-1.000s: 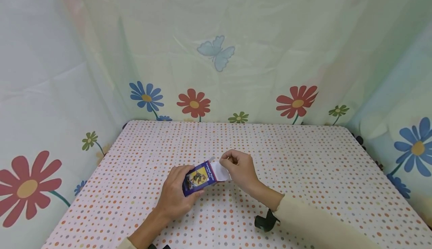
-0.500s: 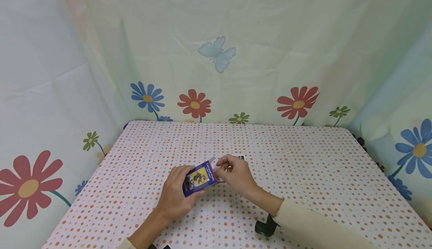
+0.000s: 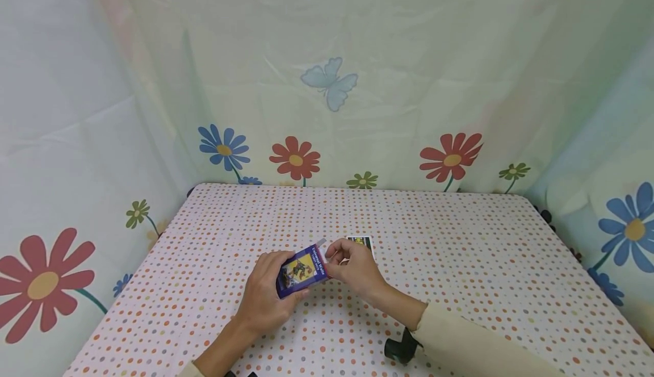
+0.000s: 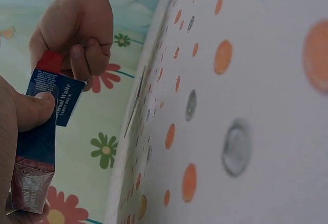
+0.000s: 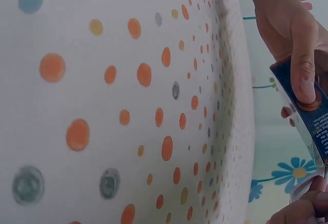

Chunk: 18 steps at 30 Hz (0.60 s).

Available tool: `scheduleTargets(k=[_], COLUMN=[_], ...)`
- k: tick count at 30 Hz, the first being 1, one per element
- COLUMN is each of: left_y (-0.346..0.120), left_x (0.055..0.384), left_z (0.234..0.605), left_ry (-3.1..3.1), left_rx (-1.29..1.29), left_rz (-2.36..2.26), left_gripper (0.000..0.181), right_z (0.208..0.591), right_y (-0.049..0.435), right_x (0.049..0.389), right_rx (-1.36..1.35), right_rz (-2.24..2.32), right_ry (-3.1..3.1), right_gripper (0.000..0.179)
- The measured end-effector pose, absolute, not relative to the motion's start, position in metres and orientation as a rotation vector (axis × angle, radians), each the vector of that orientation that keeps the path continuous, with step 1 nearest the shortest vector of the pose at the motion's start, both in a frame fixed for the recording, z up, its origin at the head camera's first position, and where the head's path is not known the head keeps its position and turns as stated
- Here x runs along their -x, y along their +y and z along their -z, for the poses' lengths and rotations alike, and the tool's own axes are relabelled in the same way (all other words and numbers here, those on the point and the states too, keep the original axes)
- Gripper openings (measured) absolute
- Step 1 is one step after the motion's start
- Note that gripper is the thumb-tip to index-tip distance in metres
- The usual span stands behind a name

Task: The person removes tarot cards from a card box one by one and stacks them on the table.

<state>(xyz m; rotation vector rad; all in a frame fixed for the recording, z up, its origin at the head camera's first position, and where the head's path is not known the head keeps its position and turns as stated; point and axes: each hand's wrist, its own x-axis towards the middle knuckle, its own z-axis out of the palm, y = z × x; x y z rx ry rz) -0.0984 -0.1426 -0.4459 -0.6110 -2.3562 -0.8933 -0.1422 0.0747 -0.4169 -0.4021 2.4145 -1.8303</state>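
Observation:
My left hand [image 3: 268, 297] grips a dark blue tarot deck box [image 3: 301, 272] with a yellow picture on its front, held tilted above the table. In the left wrist view, the left thumb [image 4: 38, 108] lies along the narrow side of the box [image 4: 38, 139]. At the box's right end, my right hand [image 3: 355, 266] has its fingers curled and pinches the end flap; a red tab [image 4: 49, 61] shows beside these fingers in the left wrist view. The right wrist view shows a white flap [image 5: 303, 185] near the right fingers. Beyond the right hand lies a card [image 3: 364, 242], partly hidden by it.
A table [image 3: 245, 218] covered in a dotted cloth spreads beneath both hands. Flower-printed curtains [image 3: 388, 104] stand around its back and sides. A black piece [image 3: 401, 350] hangs at the right wrist, below the cream sleeve [image 3: 470, 337].
My right hand has moved left and closer to the box, and the white flap that stuck out has folded in toward the end. The card behind the hand has come into view. My left hand stays put.

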Motion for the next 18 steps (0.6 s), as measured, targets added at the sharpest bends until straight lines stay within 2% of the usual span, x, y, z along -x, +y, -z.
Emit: scheduleTargets(k=[18], left_y=[-0.143], left_x=[0.099], left_z=[0.448], left_ry=[-2.342], left_rx=[0.636], left_rz=[0.886], left_gripper=[0.076], right_z=[0.428], right_y=[0.077], right_x=[0.14], right_rx=[0.312], right_rz=[1.842], right_ry=[2.314], right_gripper=[0.008])
